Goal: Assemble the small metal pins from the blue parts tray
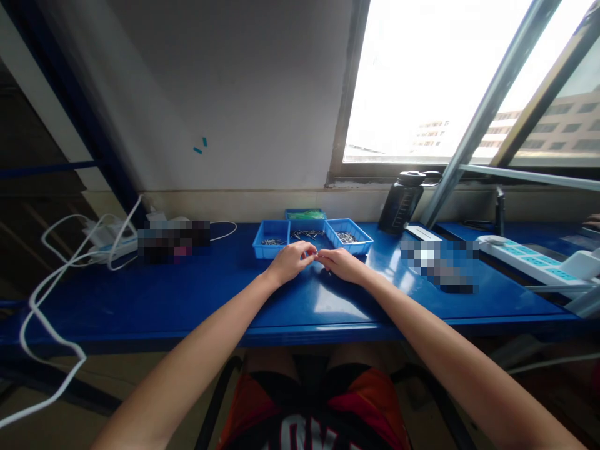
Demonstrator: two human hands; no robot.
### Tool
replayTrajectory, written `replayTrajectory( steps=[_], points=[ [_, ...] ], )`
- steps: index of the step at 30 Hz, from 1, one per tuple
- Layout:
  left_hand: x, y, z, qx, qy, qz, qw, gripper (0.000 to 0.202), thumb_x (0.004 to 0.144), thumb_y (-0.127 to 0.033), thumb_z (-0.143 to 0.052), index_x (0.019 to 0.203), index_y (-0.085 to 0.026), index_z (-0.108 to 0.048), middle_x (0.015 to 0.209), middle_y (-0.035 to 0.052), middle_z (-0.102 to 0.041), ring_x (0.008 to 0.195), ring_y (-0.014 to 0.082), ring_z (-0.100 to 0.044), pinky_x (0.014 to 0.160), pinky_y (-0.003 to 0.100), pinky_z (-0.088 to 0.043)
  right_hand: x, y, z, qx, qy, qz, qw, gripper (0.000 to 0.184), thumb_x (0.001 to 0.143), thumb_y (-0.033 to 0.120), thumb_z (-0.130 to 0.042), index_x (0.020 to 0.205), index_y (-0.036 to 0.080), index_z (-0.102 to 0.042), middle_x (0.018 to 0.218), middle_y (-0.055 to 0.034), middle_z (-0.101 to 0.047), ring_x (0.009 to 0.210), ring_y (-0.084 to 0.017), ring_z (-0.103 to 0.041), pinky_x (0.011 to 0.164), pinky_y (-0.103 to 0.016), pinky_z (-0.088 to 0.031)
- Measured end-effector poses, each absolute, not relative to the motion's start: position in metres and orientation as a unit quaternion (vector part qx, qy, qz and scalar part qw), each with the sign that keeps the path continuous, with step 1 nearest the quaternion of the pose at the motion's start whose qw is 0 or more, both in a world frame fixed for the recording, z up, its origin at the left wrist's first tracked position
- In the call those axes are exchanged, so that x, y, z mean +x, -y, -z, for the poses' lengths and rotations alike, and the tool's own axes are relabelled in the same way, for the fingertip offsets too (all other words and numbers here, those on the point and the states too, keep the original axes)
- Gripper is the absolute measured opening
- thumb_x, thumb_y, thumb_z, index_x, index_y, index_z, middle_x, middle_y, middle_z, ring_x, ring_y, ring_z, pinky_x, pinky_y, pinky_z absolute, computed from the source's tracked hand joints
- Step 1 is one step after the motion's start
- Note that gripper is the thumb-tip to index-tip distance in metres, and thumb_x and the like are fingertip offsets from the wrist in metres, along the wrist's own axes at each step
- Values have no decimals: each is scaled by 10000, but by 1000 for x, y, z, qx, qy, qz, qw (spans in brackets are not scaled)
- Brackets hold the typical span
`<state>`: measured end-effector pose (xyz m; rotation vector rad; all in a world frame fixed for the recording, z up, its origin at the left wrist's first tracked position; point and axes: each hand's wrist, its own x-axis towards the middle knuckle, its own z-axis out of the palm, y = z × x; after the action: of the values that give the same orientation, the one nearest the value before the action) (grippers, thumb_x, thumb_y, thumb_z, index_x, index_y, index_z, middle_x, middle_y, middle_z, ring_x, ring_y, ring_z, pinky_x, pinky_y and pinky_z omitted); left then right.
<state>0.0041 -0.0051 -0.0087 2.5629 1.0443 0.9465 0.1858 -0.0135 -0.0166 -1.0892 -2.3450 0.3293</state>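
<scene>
Blue plastic trays stand grouped on the blue counter (210, 303), just beyond the person's two bare hands. Small metal pieces (307, 235) lie between the left tray (270, 252) and the right tray (360, 249); whether those rest directly on the counter cannot be told. Both side trays hold more small metallic bits, and the back tray (305, 223) carries something green.

The left hand (289, 262) and right hand (345, 265) meet in front of the trays, wrists low over the counter. Their fingers bend inward, the tips touching or nearly so. Whether they are closed on a piece is too small to tell; a tiny pale spot shows where they come together.

The step in hand looks like fine fingertip work, both hands attending to one small spot. Such handling calls for a light, steady pinch and careful alignment, with one hand bracing the other close to the counter.
</scene>
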Motion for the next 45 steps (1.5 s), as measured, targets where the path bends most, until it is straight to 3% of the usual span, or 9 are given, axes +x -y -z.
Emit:
replayTrajectory(
  steps=[8,13,28,32,45],
  points=[
    [4,11,7,861,-383,-322,94,125,745,-280,-488,818,-185,-524,787,7,-589,716,136,-548,648,238,-424,188,9,19,-430,858,-105,260,223,830,313,-430,912,183,-592,585,8,-584,536,-94,-512,549,-197,-358],
    [2,8,8,855,-434,-270,86,159,761,-311,-471,830,-187,-542,755,13,-608,646,139,-551,555,226,-396,190,7,19,-437,853,-91,271,230,809,301,-457,954,181,-589,551,21,-547,495,-88,-471,519,-198,-341],
    [1,4,11,871,-424,-231,94,245,797,-403,-448,892,-226,-590,815,15,-636,721,160,-569,583,228,-401,190,8,18,-437,854,-120,255,239,830,345,-427,901,184,-588,569,14,-586,508,-92,-506,528,-197,-358],
    [0,4,12,861,-445,-229,92,294,804,-424,-417,861,-205,-605,743,27,-630,677,163,-566,576,232,-395,192,8,17,-439,851,-124,260,258,842,336,-403,846,172,-602,561,5,-583,506,-96,-514,536,-201,-368],
    [-1,4,11,854,-461,-226,78,319,828,-377,-352,814,-192,-611,758,46,-637,679,181,-570,557,239,-382,197,2,21,-473,839,-68,260,250,826,338,-436,846,179,-628,552,-9,-578,503,-107,-492,516,-208,-328]
  ],
)
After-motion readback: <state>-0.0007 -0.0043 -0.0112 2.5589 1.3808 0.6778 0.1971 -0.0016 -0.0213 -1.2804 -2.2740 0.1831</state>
